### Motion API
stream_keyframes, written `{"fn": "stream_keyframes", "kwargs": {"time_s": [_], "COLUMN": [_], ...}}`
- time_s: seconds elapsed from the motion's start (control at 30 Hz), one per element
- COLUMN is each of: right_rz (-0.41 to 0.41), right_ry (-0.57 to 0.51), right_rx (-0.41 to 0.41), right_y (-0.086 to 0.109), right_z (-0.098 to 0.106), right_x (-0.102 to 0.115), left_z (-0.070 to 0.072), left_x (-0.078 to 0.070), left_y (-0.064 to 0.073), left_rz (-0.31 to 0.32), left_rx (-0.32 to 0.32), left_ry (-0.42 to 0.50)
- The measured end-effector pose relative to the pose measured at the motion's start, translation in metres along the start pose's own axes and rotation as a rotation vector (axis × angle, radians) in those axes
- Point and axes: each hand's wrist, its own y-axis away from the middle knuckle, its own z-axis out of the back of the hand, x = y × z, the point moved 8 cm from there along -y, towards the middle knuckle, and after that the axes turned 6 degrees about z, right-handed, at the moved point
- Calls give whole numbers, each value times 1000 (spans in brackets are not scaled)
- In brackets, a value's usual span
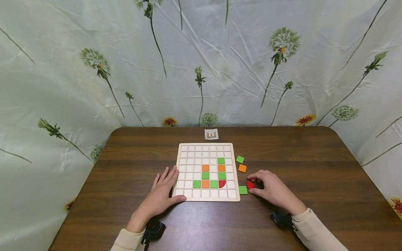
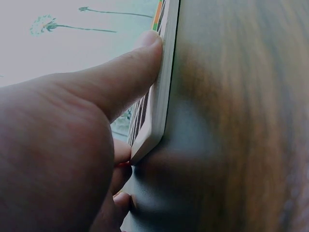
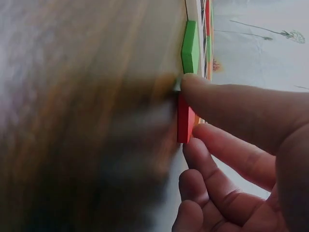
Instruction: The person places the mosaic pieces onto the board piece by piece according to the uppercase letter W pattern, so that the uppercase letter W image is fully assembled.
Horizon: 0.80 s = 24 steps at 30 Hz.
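At the pinch: right hand (image 1: 272,190) has thumb and forefinger closed on a red tile (image 1: 250,184), at table level; tile outline partly covered by the fingers.
Left of the pinch: grid board (image 1: 190,168), flat on the wooden table (image 1: 298,150).
Board's near-left corner: left hand (image 1: 161,195), thumb on the near edge, fingers extended at the left edge, no tile held.
Step in hand: judged to be taking up the red tile by its edges.
Next move: probably calls for a clean lift, thumb clear of the near green square (image 1: 243,190) just left of the pinch, board steadied.
Loose tiles: 4 with the pinched one; red 1, green 2, orange 1. Orange square (image 1: 242,168) and far green square (image 1: 240,159) lie beyond the pinch, slightly left.
Tiles on board: 9, all left of the pinch; green squares (image 1: 221,160) 5, orange squares (image 1: 205,167) 3, red rounded tile (image 1: 222,183) 1.
Printed card (image 1: 211,134): 1, beyond the pinch and left, past the board's far edge; detail too small to read.
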Motion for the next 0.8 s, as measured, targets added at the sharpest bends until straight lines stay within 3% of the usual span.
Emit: {"fn": "stream_keyframes", "kwargs": {"time_s": [0.3,0.8], "right_rz": [-4,43], "right_ry": [14,54], "right_rx": [2,-77], "right_y": [1,-5], "right_z": [3,11], "right_x": [-2,10], "left_z": [0,0], "left_x": [1,0], "left_y": [0,0], "left_rz": [-1,-5], "left_rx": [1,-3], "left_ry": [4,3]}}
